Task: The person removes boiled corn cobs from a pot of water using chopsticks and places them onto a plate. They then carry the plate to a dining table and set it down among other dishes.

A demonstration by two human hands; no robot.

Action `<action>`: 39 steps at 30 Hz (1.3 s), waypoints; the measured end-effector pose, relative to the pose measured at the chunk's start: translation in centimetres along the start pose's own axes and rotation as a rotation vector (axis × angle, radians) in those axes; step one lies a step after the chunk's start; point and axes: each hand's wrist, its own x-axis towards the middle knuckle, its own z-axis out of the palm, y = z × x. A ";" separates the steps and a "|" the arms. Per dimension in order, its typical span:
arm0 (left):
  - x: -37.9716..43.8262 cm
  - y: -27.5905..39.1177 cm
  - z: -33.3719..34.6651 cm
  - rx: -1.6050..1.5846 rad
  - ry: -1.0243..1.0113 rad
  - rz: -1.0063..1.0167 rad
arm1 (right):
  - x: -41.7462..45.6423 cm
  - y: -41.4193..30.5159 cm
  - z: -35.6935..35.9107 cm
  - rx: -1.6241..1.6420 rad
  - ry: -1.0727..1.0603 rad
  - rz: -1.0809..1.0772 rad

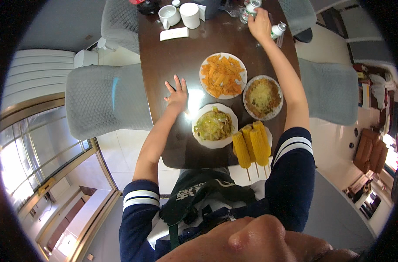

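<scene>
My left hand (pixel 176 95) rests with fingers spread on the dark wooden table (pixel 172 62), left of the plates and holding nothing. At the far right, my right hand (pixel 260 26) reaches to a white-and-green container (pixel 250 12) with a silvery top. Its fingers are at the container, but whether they grip it cannot be told. A similar white-and-green container (pixel 278 30) lies tilted just right of that hand. Nearer me are a plate of orange fried strips (pixel 222 75), a dish of brown food with a pale yellow topping (pixel 263 96) and a scalloped plate of cooked greens (pixel 214 126).
Corn cobs on sticks (pixel 251 144) overhang the near right table edge. Farther off stand a white mug (pixel 169 15), a paper roll (pixel 190 15), a white box (pixel 174 33) and a dark bottle (pixel 147 6). Grey padded chairs (pixel 97 98) flank the table.
</scene>
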 end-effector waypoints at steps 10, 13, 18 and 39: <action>-1.0 -0.3 0.2 -0.054 0.005 0.017 | -27.2 -4.0 -18.7 0.497 -0.010 0.774; -1.5 -0.6 0.6 -0.091 0.061 0.046 | -35.8 -7.1 -23.5 0.525 0.095 0.939; -4.8 -2.6 4.6 -0.342 0.310 0.222 | -48.8 -13.5 -25.8 0.495 0.074 1.042; -12.8 5.4 18.3 -2.085 -0.319 0.196 | -63.0 -13.9 -18.6 0.897 -0.208 1.026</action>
